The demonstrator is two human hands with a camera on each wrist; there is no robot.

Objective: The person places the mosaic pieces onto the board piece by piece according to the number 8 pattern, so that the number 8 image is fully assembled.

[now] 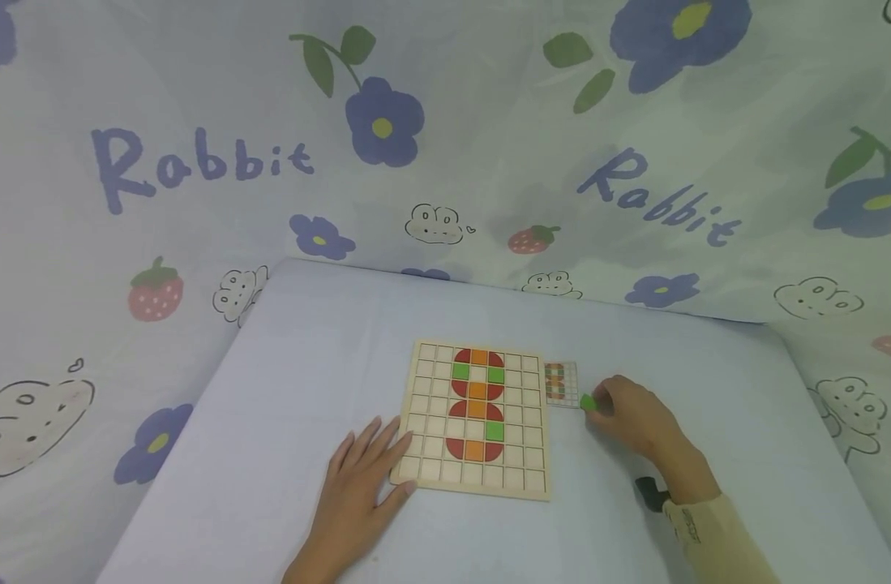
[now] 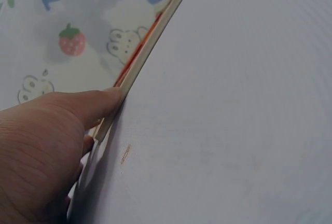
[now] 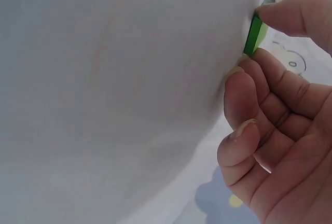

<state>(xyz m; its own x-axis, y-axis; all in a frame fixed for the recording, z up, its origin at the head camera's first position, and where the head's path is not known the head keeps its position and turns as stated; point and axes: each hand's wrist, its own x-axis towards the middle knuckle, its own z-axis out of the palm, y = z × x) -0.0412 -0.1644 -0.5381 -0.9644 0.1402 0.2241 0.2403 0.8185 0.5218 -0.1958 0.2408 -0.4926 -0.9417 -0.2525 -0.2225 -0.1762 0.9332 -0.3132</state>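
A wooden grid board (image 1: 515, 461) lies on the white table. Red quarter-round, orange square and green square tiles fill some of its cells in a figure-eight-like pattern. My left hand (image 1: 357, 491) rests at the board's near left corner, fingers fairly straight along its left edge; in the left wrist view the thumb touches the board's near edge. Between thumb and fingertips my right hand (image 1: 635, 418) pinches a green tile (image 3: 253, 35), right of the board. Just left of that tile lies a small pattern card (image 1: 568, 391), printed with a similar figure on a grid.
The white table (image 1: 284, 365) reaches back to a printed curtain (image 1: 460, 170) with flowers, strawberries and rabbit faces. A dark object (image 1: 649, 493) shows at the right wrist, by the beige sleeve (image 1: 718, 539).
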